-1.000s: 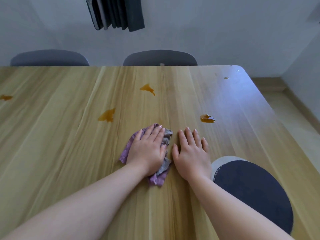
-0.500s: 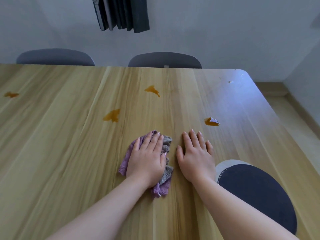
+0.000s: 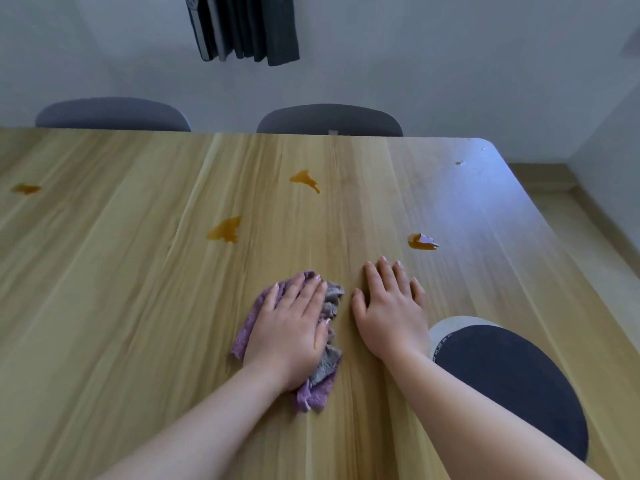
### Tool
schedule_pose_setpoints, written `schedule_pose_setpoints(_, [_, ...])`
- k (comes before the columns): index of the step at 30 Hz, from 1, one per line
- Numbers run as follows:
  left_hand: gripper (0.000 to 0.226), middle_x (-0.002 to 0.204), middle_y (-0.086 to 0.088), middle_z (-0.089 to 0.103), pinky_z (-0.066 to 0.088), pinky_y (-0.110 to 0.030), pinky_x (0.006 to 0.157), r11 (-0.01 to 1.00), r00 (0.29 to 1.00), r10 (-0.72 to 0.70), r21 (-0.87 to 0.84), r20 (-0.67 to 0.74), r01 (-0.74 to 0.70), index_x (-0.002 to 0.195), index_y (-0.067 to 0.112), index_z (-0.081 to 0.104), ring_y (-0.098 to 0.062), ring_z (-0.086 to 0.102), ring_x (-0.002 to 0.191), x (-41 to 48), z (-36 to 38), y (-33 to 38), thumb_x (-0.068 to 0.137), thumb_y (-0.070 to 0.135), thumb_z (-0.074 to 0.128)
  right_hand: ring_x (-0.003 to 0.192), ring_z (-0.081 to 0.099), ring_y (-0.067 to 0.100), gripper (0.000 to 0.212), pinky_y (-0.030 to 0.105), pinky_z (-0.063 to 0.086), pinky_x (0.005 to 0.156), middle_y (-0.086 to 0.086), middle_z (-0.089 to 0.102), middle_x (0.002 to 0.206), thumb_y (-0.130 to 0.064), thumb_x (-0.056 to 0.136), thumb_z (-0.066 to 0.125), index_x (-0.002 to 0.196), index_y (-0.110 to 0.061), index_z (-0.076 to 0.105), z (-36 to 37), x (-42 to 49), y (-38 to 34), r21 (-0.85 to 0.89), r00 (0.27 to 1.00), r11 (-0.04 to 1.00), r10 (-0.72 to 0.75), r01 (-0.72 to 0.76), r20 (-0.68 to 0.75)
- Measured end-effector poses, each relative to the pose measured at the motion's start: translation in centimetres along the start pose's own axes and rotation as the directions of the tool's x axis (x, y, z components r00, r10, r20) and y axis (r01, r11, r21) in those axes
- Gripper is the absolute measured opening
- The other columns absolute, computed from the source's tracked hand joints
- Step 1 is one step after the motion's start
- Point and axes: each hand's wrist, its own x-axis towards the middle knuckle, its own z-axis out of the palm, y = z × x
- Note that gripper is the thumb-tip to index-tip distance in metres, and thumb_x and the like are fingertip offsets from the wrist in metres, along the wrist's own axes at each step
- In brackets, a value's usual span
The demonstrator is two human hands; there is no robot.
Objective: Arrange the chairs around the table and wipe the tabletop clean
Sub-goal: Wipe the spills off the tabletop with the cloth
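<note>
My left hand (image 3: 289, 327) presses flat on a crumpled purple and grey cloth (image 3: 320, 382) on the wooden tabletop (image 3: 121, 306). Beside it, my right hand (image 3: 391, 306) lies flat on the bare wood with fingers straight. Several brown liquid stains mark the table: one left of centre (image 3: 225, 230), one further back (image 3: 304, 179), one ahead of my right hand (image 3: 420, 242), one at the far left (image 3: 25, 188). Two grey chair backs (image 3: 112, 114) (image 3: 329, 120) show behind the far edge.
A dark round pad with a pale rim (image 3: 509, 382) lies on the table to the right of my right arm. Dark fabric (image 3: 242, 27) hangs on the wall above. The table's rounded right corner (image 3: 485, 147) borders a floor strip (image 3: 595, 244).
The cloth and both hands have slid slightly back toward me, away from the stains, and the view has tilted a little. The stains look the same.
</note>
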Motion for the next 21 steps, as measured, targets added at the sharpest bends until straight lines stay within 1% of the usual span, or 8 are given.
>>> schedule_pose_setpoints(2, [0.070, 0.159, 0.009, -0.005, -0.007, -0.035, 0.117, 1.000, 1.000, -0.024, -0.003, -0.013, 0.024, 0.151, 0.024, 0.000, -0.008, -0.009, 0.146, 0.9, -0.2, -0.6, 0.085, 0.048, -0.006, 0.147, -0.007, 0.014, 0.056, 0.037, -0.002, 0.119, -0.005, -0.001, 0.160, -0.043, 0.099, 0.019, 0.152, -0.027, 0.010, 0.0, -0.1, 0.0, -0.001, 1.000, 1.000, 0.001, -0.001, -0.013])
schedule_pose_setpoints(5, [0.057, 0.160, 0.006, 0.000, -0.001, -0.037, 0.118, 0.984, 0.983, -0.175, -0.048, -0.052, 0.172, 0.152, 0.020, 0.005, -0.010, -0.004, 0.146, 5.3, -0.6, -1.3, 0.099, 0.039, 0.017, 0.147, -0.007, 0.014, 0.056, 0.036, -0.001, 0.119, -0.005, 0.001, 0.160, -0.043, 0.099, 0.019, 0.152, -0.027, 0.011, 0.1, 0.0, 0.1, 0.001, 1.000, 1.000, -0.009, 0.009, -0.022])
schedule_pose_setpoints(8, [0.057, 0.160, 0.004, 0.000, 0.000, -0.040, 0.118, 0.968, 0.967, -0.251, -0.047, -0.053, 0.248, 0.152, 0.017, 0.005, -0.013, -0.004, 0.147, 7.1, -0.7, -1.3, 0.100, 0.038, 0.018, 0.147, -0.006, 0.014, 0.055, 0.036, -0.001, 0.119, -0.006, 0.002, 0.160, -0.043, 0.099, 0.020, 0.151, -0.028, 0.012, 0.2, -0.1, 0.2, 0.003, 1.000, 1.000, -0.005, 0.005, -0.026])
schedule_pose_setpoints(12, [0.059, 0.160, 0.004, -0.005, -0.006, -0.038, 0.118, 0.993, 0.992, -0.114, -0.026, -0.045, 0.113, 0.152, 0.018, 0.001, -0.012, -0.009, 0.146, 2.4, -0.2, -1.1, 0.098, 0.042, 0.009, 0.147, -0.007, 0.014, 0.056, 0.036, -0.001, 0.119, -0.006, 0.001, 0.160, -0.043, 0.099, 0.019, 0.152, -0.028, 0.011, 0.1, 0.0, 0.0, -0.015, 1.000, 1.000, 0.000, 0.000, -0.020])
schedule_pose_setpoints(15, [0.081, 0.160, 0.007, -0.002, -0.006, -0.034, 0.117, 1.000, 1.000, 0.018, -0.003, -0.004, -0.018, 0.152, 0.022, 0.002, -0.010, -0.007, 0.146, 1.1, -0.5, -3.3, 0.077, 0.050, -0.013, 0.147, -0.006, 0.014, 0.055, 0.036, -0.001, 0.119, -0.005, 0.002, 0.160, -0.042, 0.099, 0.019, 0.151, -0.028, 0.011, -0.1, -0.1, -0.2, -0.014, 1.000, 1.000, 0.002, -0.002, -0.016])
schedule_pose_setpoints(17, [0.074, 0.160, 0.007, 0.000, -0.004, -0.034, 0.117, 0.999, 0.999, -0.031, 0.011, -0.007, 0.031, 0.152, 0.022, 0.004, -0.009, -0.005, 0.146, 2.6, -0.8, -4.7, 0.084, 0.050, -0.007, 0.147, -0.005, 0.014, 0.055, 0.036, 0.000, 0.119, -0.005, 0.002, 0.160, -0.042, 0.099, 0.020, 0.151, -0.027, 0.012, 0.1, -0.2, -0.2, -0.020, 1.000, 1.000, 0.004, -0.005, -0.022])
schedule_pose_setpoints(19, [0.058, 0.160, 0.006, 0.000, -0.002, -0.035, 0.118, 0.989, 0.989, -0.146, -0.014, -0.014, 0.145, 0.152, 0.021, 0.005, -0.010, -0.004, 0.146, 4.2, -1.0, -5.3, 0.098, 0.042, 0.012, 0.148, -0.004, 0.014, 0.054, 0.035, 0.000, 0.119, -0.006, 0.004, 0.160, -0.041, 0.099, 0.020, 0.151, -0.028, 0.013, 0.2, -0.1, -0.2, -0.032, 0.999, 0.999, 0.006, -0.007, -0.032])
schedule_pose_setpoints(21, [0.057, 0.160, 0.005, 0.001, -0.002, -0.037, 0.119, 0.980, 0.980, -0.196, -0.027, -0.031, 0.195, 0.152, 0.019, 0.006, -0.011, -0.004, 0.146, 4.4, -0.9, -5.1, 0.100, 0.038, 0.018, 0.147, -0.004, 0.013, 0.054, 0.035, 0.001, 0.118, -0.006, 0.004, 0.160, -0.041, 0.099, 0.020, 0.151, -0.029, 0.014, 0.3, -0.1, -0.1, -0.035, 0.999, 0.999, 0.014, -0.015, -0.042])
